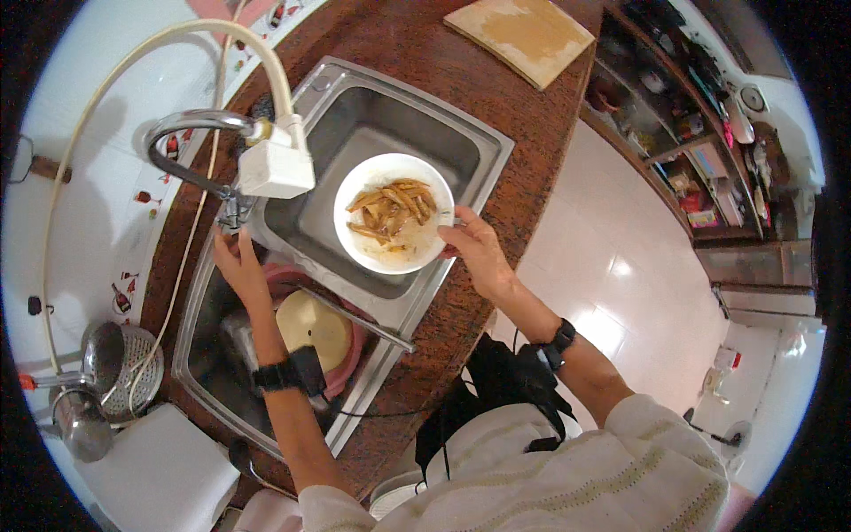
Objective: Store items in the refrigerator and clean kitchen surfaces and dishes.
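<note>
My right hand [475,247] grips the rim of a white bowl [359,249] over the upper basin of the steel double sink [332,143]. Brown strips of food [399,203], whose kind I cannot tell, lie in wet residue in the bowl. My left hand [241,263] is raised at the base of the chrome faucet [231,206], with fingers apart; whether the fingertips touch it is unclear. Left of the bowl, a white plastic fitting [276,169] hangs on the faucet's spout, with a cream hose [189,25] joined to it.
Below my left forearm, the lower basin holds a pink tub [359,352] and a pale yellow round item [316,329]. A metal bar [372,326] lies across that basin. A wooden board [525,33] lies on the brown counter [518,126]. Metal strainers [143,366] stand at the left.
</note>
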`<state>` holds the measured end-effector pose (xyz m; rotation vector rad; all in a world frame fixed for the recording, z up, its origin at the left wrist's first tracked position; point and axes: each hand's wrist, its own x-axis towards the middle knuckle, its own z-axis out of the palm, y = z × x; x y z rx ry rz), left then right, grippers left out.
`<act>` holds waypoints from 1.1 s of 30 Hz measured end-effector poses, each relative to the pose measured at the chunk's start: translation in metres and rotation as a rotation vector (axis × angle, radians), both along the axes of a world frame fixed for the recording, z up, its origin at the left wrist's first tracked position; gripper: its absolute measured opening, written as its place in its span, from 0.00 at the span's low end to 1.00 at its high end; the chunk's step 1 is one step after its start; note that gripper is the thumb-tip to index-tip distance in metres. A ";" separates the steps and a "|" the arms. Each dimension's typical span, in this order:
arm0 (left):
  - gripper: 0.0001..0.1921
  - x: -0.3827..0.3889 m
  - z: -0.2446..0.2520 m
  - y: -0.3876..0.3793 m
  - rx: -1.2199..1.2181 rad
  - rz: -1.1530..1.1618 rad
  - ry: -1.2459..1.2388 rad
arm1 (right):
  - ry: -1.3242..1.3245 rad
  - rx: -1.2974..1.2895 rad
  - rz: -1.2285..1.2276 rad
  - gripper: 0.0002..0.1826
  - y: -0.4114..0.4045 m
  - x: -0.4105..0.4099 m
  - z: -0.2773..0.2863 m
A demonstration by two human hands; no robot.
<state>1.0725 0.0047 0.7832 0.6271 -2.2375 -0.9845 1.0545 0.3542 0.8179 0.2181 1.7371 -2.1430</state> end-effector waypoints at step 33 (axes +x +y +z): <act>0.20 0.059 -0.049 0.132 -0.553 -0.447 -0.520 | -0.118 0.503 -0.063 0.18 0.185 0.001 -0.329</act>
